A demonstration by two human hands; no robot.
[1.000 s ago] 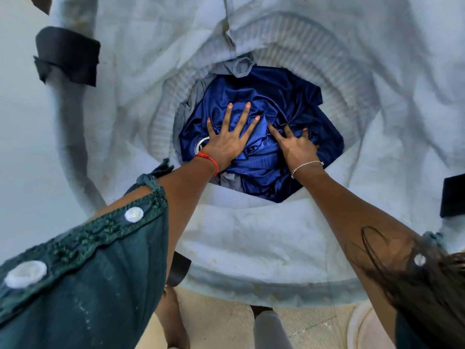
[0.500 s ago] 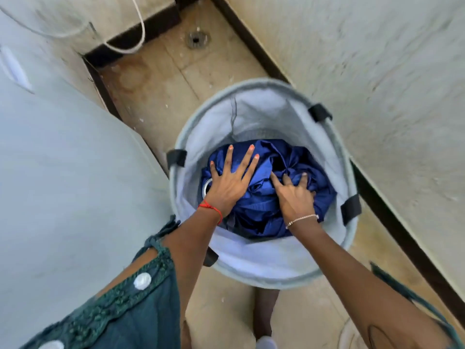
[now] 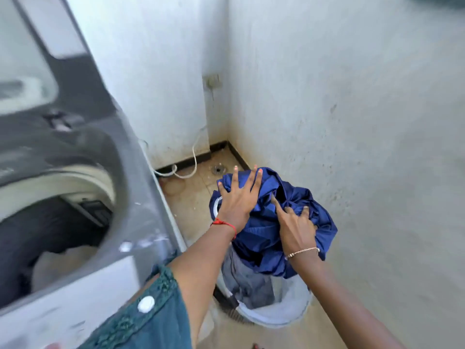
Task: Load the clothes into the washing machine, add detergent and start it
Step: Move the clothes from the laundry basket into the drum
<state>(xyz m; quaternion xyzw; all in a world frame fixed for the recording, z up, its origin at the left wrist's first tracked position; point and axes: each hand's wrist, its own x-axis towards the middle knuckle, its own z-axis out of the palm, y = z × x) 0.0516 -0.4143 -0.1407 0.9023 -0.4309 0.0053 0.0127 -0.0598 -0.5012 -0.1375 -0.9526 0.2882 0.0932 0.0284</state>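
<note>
A bundle of dark blue clothes [image 3: 274, 230] is lifted above the pale laundry basket [image 3: 289, 313], with a grey garment [image 3: 245, 280] hanging from it into the basket. My left hand [image 3: 236, 202] lies spread on the bundle's left side, and my right hand [image 3: 295, 226] grips its right side with fingers dug into the cloth. The grey top-loading washing machine [image 3: 141, 217] stands at the left with its lid up. Its drum [image 3: 50, 238] is open and some light cloth lies inside.
White walls close in at the back and right [image 3: 352, 122]. A white hose [image 3: 193, 162] trails along the tiled floor [image 3: 191, 195] behind the machine, near a floor drain [image 3: 218, 169]. The gap between machine and right wall is narrow.
Both hands have lifted the blue bundle up out of the basket. My head has risen and turned, so the washing machine's open drum has come into view at the left.
</note>
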